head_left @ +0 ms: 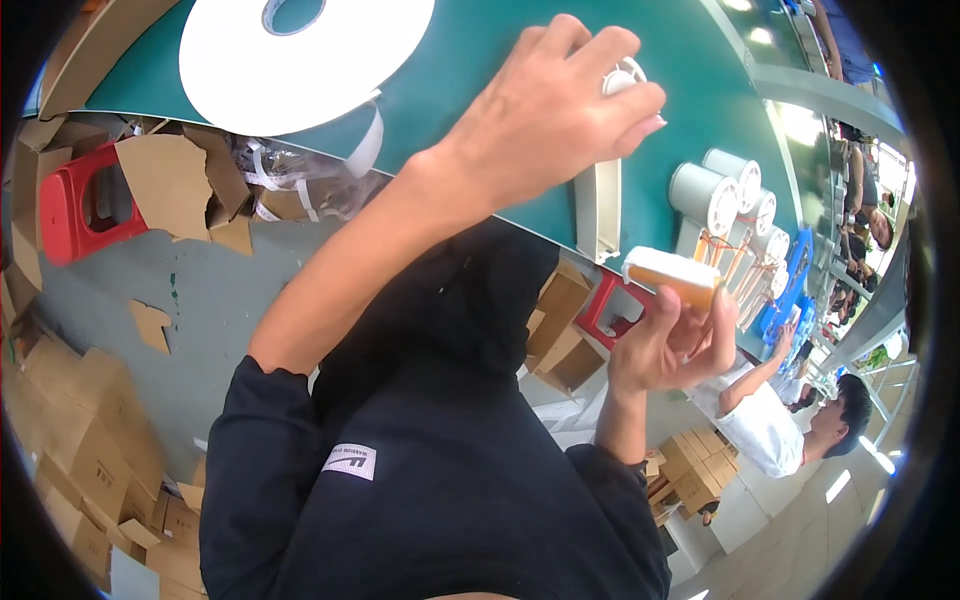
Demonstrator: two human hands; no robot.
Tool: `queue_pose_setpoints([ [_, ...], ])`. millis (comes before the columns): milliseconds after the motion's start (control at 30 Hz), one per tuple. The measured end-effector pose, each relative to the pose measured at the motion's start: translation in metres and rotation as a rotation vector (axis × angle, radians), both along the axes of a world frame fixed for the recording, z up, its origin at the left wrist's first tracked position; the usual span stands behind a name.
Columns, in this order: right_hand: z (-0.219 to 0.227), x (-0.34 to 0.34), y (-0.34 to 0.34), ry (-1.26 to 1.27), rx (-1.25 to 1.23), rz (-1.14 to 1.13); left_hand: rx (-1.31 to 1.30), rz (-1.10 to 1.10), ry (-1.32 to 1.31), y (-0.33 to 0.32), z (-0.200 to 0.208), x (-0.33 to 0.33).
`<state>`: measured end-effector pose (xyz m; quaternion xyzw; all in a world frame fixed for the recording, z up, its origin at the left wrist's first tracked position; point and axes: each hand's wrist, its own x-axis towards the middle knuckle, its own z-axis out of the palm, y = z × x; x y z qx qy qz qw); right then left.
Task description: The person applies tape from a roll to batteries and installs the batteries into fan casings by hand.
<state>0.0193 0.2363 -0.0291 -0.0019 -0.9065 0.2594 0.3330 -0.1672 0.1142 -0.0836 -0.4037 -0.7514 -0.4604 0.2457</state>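
Note:
My left hand [580, 100] reaches over the green bench with its fingers curled round a white spool-like piece [624, 76], mostly hidden by the fingers. Lower and to the right, my right hand [675, 345] grips a coil [672, 275] between thumb and fingers. That coil has a white end face and an orange-brown wound side, with thin reddish wires near the fingers. Below my left hand, a pale channel-shaped holder [598, 215] stands at the bench edge. Several white spools [704, 197] and more coils with copper-coloured leads [745, 260] sit to the right.
A large white reel [300, 70] with a loose strip lies on the green bench [480, 50] at far left. Cardboard boxes [90, 430], a red stool [75, 205] and a plastic-wrapped bundle [300, 185] stand below. A blue tray [790, 290] and a white-shirted person [765, 425] are right.

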Motion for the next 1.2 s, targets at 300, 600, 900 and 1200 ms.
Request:
queue_pose_setpoints([
  [300,-0.004,-0.017,0.01,-0.116,-0.074,0.126,0.04,0.012,-0.021,0.006,-0.001,0.003],
  [600,0.039,-0.066,0.001,-0.633,0.159,0.189,0.08,0.08,0.061,0.009,-0.005,-0.002],
  [900,0.041,-0.069,0.004,-0.775,0.175,0.243,0.046,0.033,0.0,0.005,-0.003,0.0],
  [1200,0.047,-0.066,0.023,-0.856,-0.252,0.17,0.001,-0.176,-0.208,-0.015,0.021,0.002],
])
